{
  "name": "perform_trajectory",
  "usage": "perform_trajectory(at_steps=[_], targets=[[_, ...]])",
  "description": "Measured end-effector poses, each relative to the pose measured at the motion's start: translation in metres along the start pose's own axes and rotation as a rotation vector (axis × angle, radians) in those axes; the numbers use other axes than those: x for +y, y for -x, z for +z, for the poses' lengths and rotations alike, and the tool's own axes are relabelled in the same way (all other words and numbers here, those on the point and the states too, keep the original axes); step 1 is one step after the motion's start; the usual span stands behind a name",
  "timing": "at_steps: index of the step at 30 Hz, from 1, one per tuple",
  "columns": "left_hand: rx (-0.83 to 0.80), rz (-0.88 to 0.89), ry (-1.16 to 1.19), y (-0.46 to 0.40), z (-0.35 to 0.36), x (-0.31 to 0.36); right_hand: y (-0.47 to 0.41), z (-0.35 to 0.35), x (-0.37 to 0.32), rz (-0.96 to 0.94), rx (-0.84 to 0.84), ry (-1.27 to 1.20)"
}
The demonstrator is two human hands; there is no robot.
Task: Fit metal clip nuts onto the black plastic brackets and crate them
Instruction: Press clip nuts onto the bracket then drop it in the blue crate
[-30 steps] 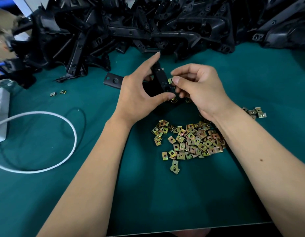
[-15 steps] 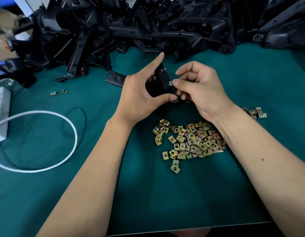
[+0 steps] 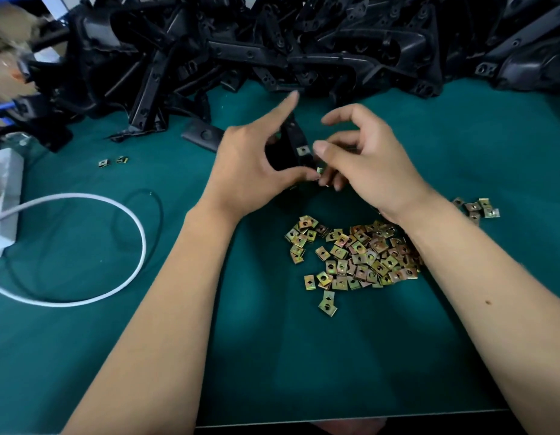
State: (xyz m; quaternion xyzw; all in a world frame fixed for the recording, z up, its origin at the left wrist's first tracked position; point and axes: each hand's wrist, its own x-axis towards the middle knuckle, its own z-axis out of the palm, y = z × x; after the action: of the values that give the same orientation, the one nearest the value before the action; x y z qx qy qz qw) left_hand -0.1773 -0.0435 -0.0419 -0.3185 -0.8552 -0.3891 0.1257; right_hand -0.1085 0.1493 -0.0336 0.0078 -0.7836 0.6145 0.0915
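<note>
Black bracket (image 3: 296,142) held above green table (image 3: 304,340), long axis running away from viewer, far end tipped up. Left hand (image 3: 253,171) gripping it, forefinger straight. Right hand (image 3: 363,164) pinching clip nut (image 3: 320,171) at bracket's near end; loose nut pile (image 3: 354,255) below.

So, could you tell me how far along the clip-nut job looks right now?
Done: one clip nut sits on the held bracket. In hand: the left hand grips it; the right hand pinches another nut. Left: the nut pile, the bracket heap; no crate shows.
</note>
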Motion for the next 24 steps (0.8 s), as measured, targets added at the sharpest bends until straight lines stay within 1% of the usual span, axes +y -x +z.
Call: perform_trajectory(at_steps=[1,2,3,5,6,7,9,11,14,16,20,24], targets=[[0.035,-0.049,-0.001,0.000,-0.004,-0.006,0.001,0.001,-0.001,-0.021,-0.001,0.118],[0.079,-0.107,0.009,0.000,-0.009,-0.013,0.001,0.001,-0.002,-0.069,-0.038,0.256],[0.128,-0.168,0.020,0.000,-0.014,-0.019,0.001,0.000,-0.005,-0.118,-0.129,0.369],[0.210,-0.268,0.024,0.000,-0.019,-0.026,0.005,0.001,-0.011,-0.164,-0.405,0.520],[0.227,-0.296,0.024,0.000,-0.019,-0.028,0.007,0.003,-0.013,-0.171,-0.514,0.585],[0.227,-0.306,0.025,0.000,-0.018,-0.028,0.008,0.004,-0.013,-0.177,-0.579,0.633],[0.197,-0.282,0.028,0.001,-0.015,-0.026,0.006,0.004,-0.013,-0.168,-0.602,0.645],[0.158,-0.238,0.032,0.000,-0.011,-0.023,0.005,0.002,-0.009,-0.161,-0.527,0.628],[0.100,-0.176,0.054,-0.001,-0.004,-0.016,0.003,0.001,-0.003,-0.150,-0.342,0.547],[0.082,-0.156,0.089,0.000,0.001,-0.013,0.002,0.002,-0.001,-0.134,-0.226,0.418],[0.087,-0.168,0.139,0.001,0.000,-0.013,0.000,-0.003,-0.001,-0.106,-0.039,0.115],[0.065,-0.167,0.167,0.003,0.000,-0.008,-0.004,-0.007,0.001,0.006,0.097,-0.212]])
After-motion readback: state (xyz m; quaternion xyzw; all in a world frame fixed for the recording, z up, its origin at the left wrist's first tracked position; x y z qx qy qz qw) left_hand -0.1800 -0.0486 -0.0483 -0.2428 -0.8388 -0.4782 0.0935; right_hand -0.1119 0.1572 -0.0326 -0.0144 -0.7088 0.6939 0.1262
